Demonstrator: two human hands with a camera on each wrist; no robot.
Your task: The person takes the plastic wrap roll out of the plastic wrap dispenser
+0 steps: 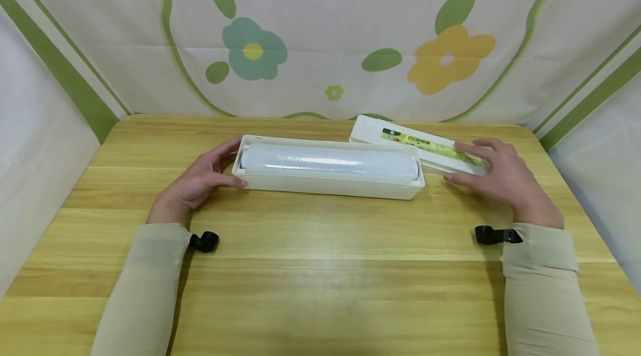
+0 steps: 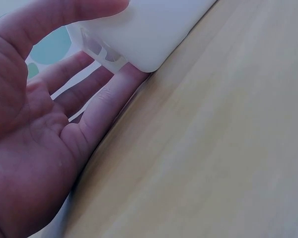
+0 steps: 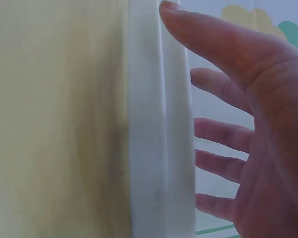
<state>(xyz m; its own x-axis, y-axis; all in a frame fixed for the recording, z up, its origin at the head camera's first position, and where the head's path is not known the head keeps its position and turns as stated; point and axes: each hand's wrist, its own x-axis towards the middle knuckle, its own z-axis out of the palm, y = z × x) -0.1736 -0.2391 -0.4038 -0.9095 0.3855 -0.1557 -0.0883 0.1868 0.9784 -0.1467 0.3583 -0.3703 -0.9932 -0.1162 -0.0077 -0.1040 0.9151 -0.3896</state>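
A long, narrow cream box (image 1: pixel 325 186) stands lid-off on the table, with a roll of clear cling film (image 1: pixel 320 161) lying inside it. My left hand (image 1: pixel 197 181) holds the box's left end, thumb on the front wall and the other fingers around the end and back, partly hidden. Behind the box's right end lies its white lid (image 1: pixel 368 131), slanting down to the right, with a green and yellow label (image 1: pixel 425 146) on top. Over the lid's right end is my right hand (image 1: pixel 506 175), fingers loosely spread above it and thumb at its near edge.
The wooden table (image 1: pixel 310 278) has light boards and ends at a white cloth backdrop (image 1: pixel 305 5) printed with flowers. More cloth closes off both sides. A small black camera (image 1: pixel 204 241) sits at the left cuff, another (image 1: pixel 493 235) at the right.
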